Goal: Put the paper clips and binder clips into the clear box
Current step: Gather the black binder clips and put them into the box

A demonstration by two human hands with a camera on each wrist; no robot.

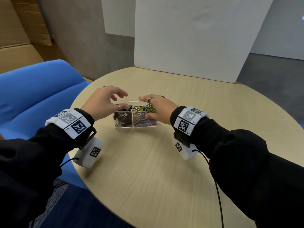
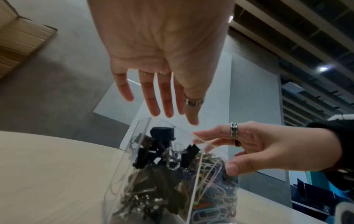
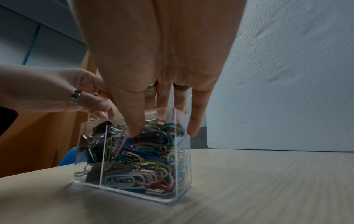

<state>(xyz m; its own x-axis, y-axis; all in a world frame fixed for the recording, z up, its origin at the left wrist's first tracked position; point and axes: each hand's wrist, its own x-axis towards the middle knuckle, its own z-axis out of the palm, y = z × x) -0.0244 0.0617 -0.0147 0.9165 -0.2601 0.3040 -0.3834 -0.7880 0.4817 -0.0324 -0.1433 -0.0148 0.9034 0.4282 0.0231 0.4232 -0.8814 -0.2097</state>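
A clear two-compartment box (image 1: 136, 126) stands on the round table. Black binder clips (image 1: 121, 116) fill its left half and coloured paper clips (image 1: 144, 120) its right half. Its clear lid (image 1: 131, 98) is raised and tilted above the back edge. My left hand (image 1: 121, 101) hovers over the binder clips (image 2: 161, 136) with fingers spread and relaxed, holding nothing. My right hand (image 1: 144, 106) reaches over the paper clips (image 3: 143, 154); its straight fingers touch the lid (image 2: 182, 133), and its thumb is at the top of the front wall.
The wooden table (image 1: 148, 170) shows bare surface around the box (image 3: 182, 166). A white foam board (image 1: 189, 38) leans at its far edge. A blue chair (image 1: 32, 96) stands to the left, with cardboard boxes (image 1: 16, 30) behind it.
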